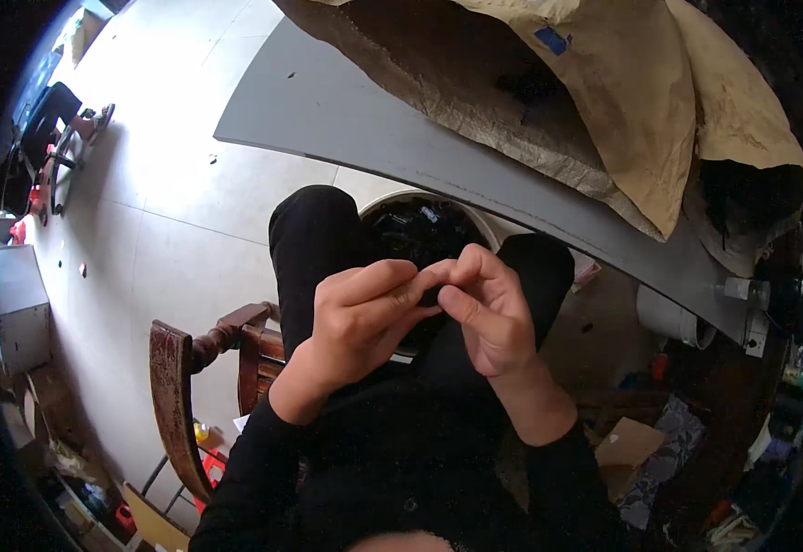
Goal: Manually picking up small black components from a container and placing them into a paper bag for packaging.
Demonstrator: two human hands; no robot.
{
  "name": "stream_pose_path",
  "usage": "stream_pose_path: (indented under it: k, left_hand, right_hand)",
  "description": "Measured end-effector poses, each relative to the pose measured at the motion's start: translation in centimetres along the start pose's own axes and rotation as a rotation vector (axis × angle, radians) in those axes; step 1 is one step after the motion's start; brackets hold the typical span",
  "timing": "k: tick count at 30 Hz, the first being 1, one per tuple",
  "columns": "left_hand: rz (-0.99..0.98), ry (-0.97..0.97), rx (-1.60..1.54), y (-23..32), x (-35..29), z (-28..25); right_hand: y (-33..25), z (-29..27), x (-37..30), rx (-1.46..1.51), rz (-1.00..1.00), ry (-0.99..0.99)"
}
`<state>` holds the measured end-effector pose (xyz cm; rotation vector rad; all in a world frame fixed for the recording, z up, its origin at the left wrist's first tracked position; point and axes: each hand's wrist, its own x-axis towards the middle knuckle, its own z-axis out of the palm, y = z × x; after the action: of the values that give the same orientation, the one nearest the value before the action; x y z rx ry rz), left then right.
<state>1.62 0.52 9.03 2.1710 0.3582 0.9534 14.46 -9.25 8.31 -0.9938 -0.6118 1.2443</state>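
My left hand (360,317) and my right hand (492,317) meet in front of me, above my lap. Both are closed, thumbs pressed to fingers, with the fingertips touching each other. A little darkness shows between the fingertips, but whatever they pinch is too small and hidden to name. Below and beyond them, between my knees, stands a round container with a pale rim (487,232). Small shiny black pieces (420,230) fill it, their kind unclear. My hands partly cover its near side.
A grey tabletop (273,106) slants across ahead, bearing a large open brown paper sack (636,101) with a dark inside. Left of me is a carved wooden chair (172,396). A white bucket (661,320) and a cardboard piece (630,443) lie at right.
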Motion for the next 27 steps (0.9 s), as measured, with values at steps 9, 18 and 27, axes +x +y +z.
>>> stream_pose_path:
  k: [9, 18, 27]
  left_hand:
    - [-0.025, 0.041, 0.042, -0.6, -1.1, 0.4]
    - [-0.247, -0.069, -0.111, 0.0, -0.5, -0.5]
    - [-0.12, 0.069, -0.233, -1.2, -1.4, -0.3]
  right_hand:
    - [1.0, 0.6, 0.4, 0.061, 0.027, 0.022]
    - [0.3, 0.0, 1.1, 0.164, 0.206, 0.009]
    - [0.3, 0.1, -0.1, 0.256, 0.188, -0.123]
